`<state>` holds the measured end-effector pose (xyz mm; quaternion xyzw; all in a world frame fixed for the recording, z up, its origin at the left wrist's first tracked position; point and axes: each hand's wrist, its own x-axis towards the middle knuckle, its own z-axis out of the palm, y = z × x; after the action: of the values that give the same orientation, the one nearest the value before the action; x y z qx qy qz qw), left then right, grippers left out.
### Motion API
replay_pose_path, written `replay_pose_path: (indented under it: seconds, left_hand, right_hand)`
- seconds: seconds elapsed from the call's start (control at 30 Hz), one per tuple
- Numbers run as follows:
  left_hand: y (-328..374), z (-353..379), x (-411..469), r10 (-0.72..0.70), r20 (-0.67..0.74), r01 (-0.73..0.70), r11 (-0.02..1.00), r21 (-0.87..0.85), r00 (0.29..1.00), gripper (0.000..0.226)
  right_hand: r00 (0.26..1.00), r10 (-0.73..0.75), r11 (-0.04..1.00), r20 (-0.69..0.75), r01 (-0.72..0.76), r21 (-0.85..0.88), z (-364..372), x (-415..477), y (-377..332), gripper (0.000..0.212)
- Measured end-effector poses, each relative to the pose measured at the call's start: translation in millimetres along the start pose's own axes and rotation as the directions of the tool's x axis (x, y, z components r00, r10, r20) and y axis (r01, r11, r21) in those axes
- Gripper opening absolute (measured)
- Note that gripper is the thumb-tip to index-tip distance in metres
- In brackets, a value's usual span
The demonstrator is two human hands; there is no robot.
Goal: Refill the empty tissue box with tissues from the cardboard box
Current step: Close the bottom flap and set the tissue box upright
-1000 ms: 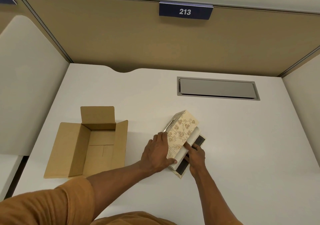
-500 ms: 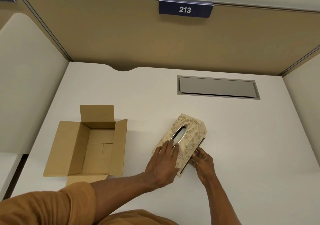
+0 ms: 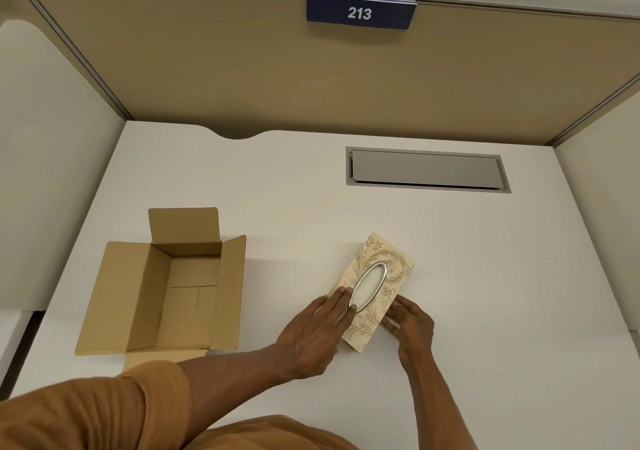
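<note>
Two hands rest on the tissue box (image 3: 372, 288), which lies flat on the white desk (image 3: 485, 276) with its oval slot facing up. Left hand (image 3: 311, 335) lies open, fingers spread flat on top; right hand (image 3: 412, 325) touches the near right edge, fingers loosely curled, gripping nothing. Cardboard box (image 3: 162, 287) sits open well to the left

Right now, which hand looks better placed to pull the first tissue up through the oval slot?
Probably the left hand: its fingertips already rest at the rim of the oval opening on the tissue box. The right hand sits at the box's side edge.
</note>
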<state>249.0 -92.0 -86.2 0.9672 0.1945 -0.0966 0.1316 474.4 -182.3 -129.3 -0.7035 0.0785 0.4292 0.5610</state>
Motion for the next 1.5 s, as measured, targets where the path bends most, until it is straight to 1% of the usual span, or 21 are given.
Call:
replay_pose_path:
  seconds: [0.07,0.2,0.27,0.33,0.43,0.53,0.57,0.63,0.7,0.73,0.8,0.83,0.9,0.93,1.0,1.1,1.23,1.3,1.4,1.5]
  left_hand:
    - [-2.6,1.2,-1.4,0.027,-0.006,-0.027,0.999,0.04,1.0,0.096]
    - [-4.3,3.3,-3.2,0.045,-0.021,-0.043,0.995,0.094,0.999,0.1]
    - [-1.0,4.7,-2.7,0.041,-0.017,-0.039,0.995,0.089,0.999,0.101]
    - [5.1,4.2,0.3,0.0,0.002,0.0,0.997,0.076,1.0,0.1]
    - [15.4,-0.8,9.9,-0.071,0.041,0.071,0.997,0.006,0.997,0.097]
    - [23.8,-5.2,19.9,-0.135,0.087,0.14,0.988,-0.061,0.987,0.098]
    - [26.0,-5.3,22.2,-0.152,0.095,0.158,0.985,-0.062,0.984,0.1]
    - [28.4,-4.4,23.7,-0.173,0.088,0.177,0.983,-0.044,0.981,0.103]
    - [30.3,-2.9,22.1,-0.172,0.09,0.174,0.985,-0.018,0.981,0.102]
    - [31.4,-1.7,21.2,-0.169,0.095,0.171,0.985,-0.013,0.981,0.099]
    - [36.4,-1.5,20.1,-0.179,0.097,0.183,0.983,-0.032,0.979,0.093]
    - [39.2,-1.9,19.9,-0.193,0.099,0.198,0.979,-0.042,0.976,0.09]
    - [43.2,-3.2,19.4,-0.222,0.1,0.228,0.972,-0.05,0.97,0.088]
    - [43.5,-4.0,19.1,-0.235,0.101,0.241,0.969,-0.049,0.967,0.089]
    - [38.4,-6.1,18.6,-0.255,0.092,0.26,0.965,-0.043,0.962,0.089]
    - [21.3,-9.0,16.9,-0.275,0.047,0.277,0.96,-0.039,0.96,0.084]
    - [-1.9,-6.5,12.1,-0.352,0.011,0.352,0.935,-0.041,0.936,0.083]
    - [-11.7,-6.7,12.1,-0.376,0.005,0.376,0.926,-0.03,0.927,0.085]
    - [-24.1,-13.9,17.6,-0.382,0.017,0.382,0.923,-0.05,0.924,0.084]
    - [-34.8,-24.4,30.0,-0.412,-0.031,0.411,0.911,-0.048,0.911,0.082]
  right_hand:
    - [1.0,-0.014,1.0,0.001,0.014,0.008,1.2,-1.7,0.2,0.017]
    - [1.0,-0.025,1.0,-0.003,0.025,0.008,1.9,-5.4,0.4,0.038]
    - [0.999,-0.032,0.999,0.007,0.032,-0.009,1.5,-6.6,1.2,0.042]
    - [0.999,-0.049,0.998,0.013,0.05,-0.049,2.0,-8.0,1.0,0.047]
    - [0.996,-0.084,0.989,0.027,0.086,-0.124,2.3,-10.3,-1.9,0.062]
    - [0.987,-0.161,0.968,0.008,0.16,-0.195,0.4,-12.3,-8.8,0.087]
    - [0.979,-0.205,0.95,0.005,0.2,-0.241,-1.0,-12.4,-12.3,0.096]
    - [0.951,-0.306,0.88,0.037,0.297,-0.371,-3.2,-11.8,-21.6,0.115]
    - [0.909,-0.398,0.778,0.124,0.407,-0.479,-6.7,-9.3,-31.4,0.128]
    - [0.879,-0.441,0.709,0.182,0.465,-0.53,-8.5,-7.7,-36.8,0.13]
    - [0.81,-0.489,0.509,0.323,0.565,-0.649,-11.3,-4.9,-50.0,0.128]
    - [0.772,-0.493,0.386,0.401,0.607,-0.695,-11.9,-3.3,-56.1,0.122]
    - [0.69,-0.471,0.15,0.549,0.676,-0.721,-11.4,0.3,-63.8,0.103]
    - [0.665,-0.445,0.064,0.6,0.692,-0.719,-11.0,1.3,-65.4,0.093]
    - [0.659,-0.39,-0.038,0.643,0.686,-0.727,-11.6,2.1,-66.1,0.082]
    - [0.658,-0.358,-0.14,0.663,0.664,-0.735,-15.1,4.4,-64.0,0.076]
    - [0.614,-0.364,-0.22,0.7,0.673,-0.706,-21.0,3.6,-52.2,0.067]
    - [0.603,-0.384,-0.239,0.699,0.667,-0.706,-22.3,0.9,-44.8,0.065]
    - [0.605,-0.404,-0.236,0.686,0.656,-0.717,-21.5,-4.3,-34.3,0.066]
    - [0.596,-0.407,-0.251,0.692,0.656,-0.712,-19.3,-7.4,-22.9,0.07]
